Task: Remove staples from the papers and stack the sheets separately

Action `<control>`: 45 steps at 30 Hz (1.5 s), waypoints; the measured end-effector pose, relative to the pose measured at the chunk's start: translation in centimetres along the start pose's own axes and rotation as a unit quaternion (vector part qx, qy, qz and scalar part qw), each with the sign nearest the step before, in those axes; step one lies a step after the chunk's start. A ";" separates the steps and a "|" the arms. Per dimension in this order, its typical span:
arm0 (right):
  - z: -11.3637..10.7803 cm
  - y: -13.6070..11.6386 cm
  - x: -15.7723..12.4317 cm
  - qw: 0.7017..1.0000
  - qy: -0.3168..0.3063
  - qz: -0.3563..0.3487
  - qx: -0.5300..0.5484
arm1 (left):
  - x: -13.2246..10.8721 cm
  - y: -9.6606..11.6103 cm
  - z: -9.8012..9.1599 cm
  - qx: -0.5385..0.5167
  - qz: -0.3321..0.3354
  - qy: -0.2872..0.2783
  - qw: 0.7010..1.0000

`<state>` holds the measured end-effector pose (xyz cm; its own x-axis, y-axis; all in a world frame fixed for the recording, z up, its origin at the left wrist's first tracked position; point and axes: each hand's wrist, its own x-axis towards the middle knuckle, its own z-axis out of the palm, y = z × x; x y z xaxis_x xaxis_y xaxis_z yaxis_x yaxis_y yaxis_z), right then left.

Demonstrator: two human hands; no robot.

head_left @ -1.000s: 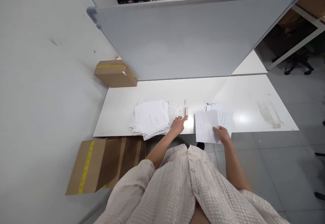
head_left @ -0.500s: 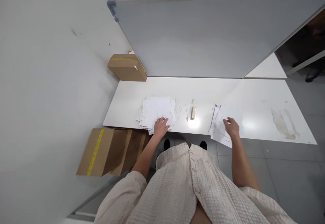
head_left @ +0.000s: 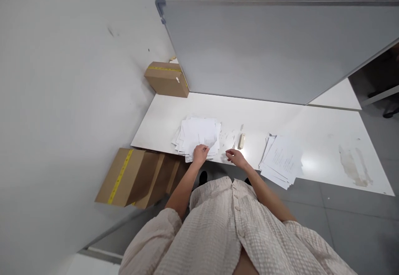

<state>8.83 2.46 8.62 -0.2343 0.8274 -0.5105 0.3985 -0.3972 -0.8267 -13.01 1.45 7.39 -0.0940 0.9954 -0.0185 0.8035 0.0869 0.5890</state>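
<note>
Left hand (head_left: 200, 154) is pinching a sheet (head_left: 213, 143); right hand (head_left: 236, 158) is hovering, fingers narrowly parted. Left stack (head_left: 195, 130) is seemingly awaiting handling, right stack (head_left: 282, 158) handled.

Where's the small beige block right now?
In the head view, the small beige block lies right of centre on the white table, between the left paper stack and right paper stack, just beyond the right hand.

Bright glare on white table (head_left: 258, 115); edges stretched
</note>
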 end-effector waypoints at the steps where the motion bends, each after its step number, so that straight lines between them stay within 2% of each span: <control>1: 0.0 0.1 0.0 1.000 -0.003 0.008 0.010 | 0.0 0.0 -0.1 -0.013 -0.010 0.007 1.000; 4: -0.1 0.0 -0.2 0.998 -0.014 0.035 0.050 | 0.0 0.1 -0.9 -0.045 -0.022 0.022 0.998; 8: 0.1 -0.8 -0.4 0.989 -0.046 0.056 0.126 | -1.1 1.1 -1.8 -0.065 0.002 0.036 0.997; 12: 0.9 -1.9 -0.3 0.947 -0.092 0.115 0.286 | -3.9 3.4 -1.4 -0.077 0.100 0.022 0.992; 14: 1.3 -2.2 -0.1 0.927 -0.071 0.143 0.338 | -5.4 4.6 -0.8 -0.079 0.169 0.005 0.982; 16: 1.4 -2.0 0.0 0.929 -0.029 0.144 0.340 | -6.4 5.3 -0.4 -0.083 0.224 -0.021 0.971; 18: 1.0 -1.6 0.0 0.933 0.011 0.135 0.333 | -6.5 5.1 -0.3 -0.092 0.239 -0.036 0.966; 21: -0.4 -0.8 -0.2 0.935 0.074 0.120 0.326 | -5.0 3.4 -0.8 -0.076 0.170 0.010 0.983; 24: -1.9 0.0 -0.7 0.935 0.123 0.106 0.316 | -2.4 0.9 -1.4 0.017 0.078 0.070 0.994; 26: -2.4 0.4 -1.0 0.935 0.140 0.098 0.311 | -1.1 -0.5 -1.5 0.087 0.051 0.059 0.993; 29: -2.4 1.0 -1.6 0.937 0.144 0.091 0.305 | -0.3 -1.8 -1.5 0.144 0.064 0.014 0.987; 33: -1.9 1.6 -2.2 0.942 0.133 0.086 0.296 | -0.5 -2.6 -1.7 0.095 0.094 -0.015 0.991; 37: -1.8 1.6 -2.4 0.946 0.120 0.088 0.289 | -0.5 -2.9 -2.2 0.039 0.077 -0.022 0.996; 45: -1.4 0.3 -2.2 0.952 0.101 0.089 0.275 | 0.4 -2.6 -3.2 -0.008 -0.042 -0.003 0.999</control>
<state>10.73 1.07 9.85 -0.0096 0.7653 -0.6436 -0.1213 -0.6398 -0.7589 -17.04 1.49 8.42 -0.1567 0.9849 -0.0734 0.7833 0.1692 0.5982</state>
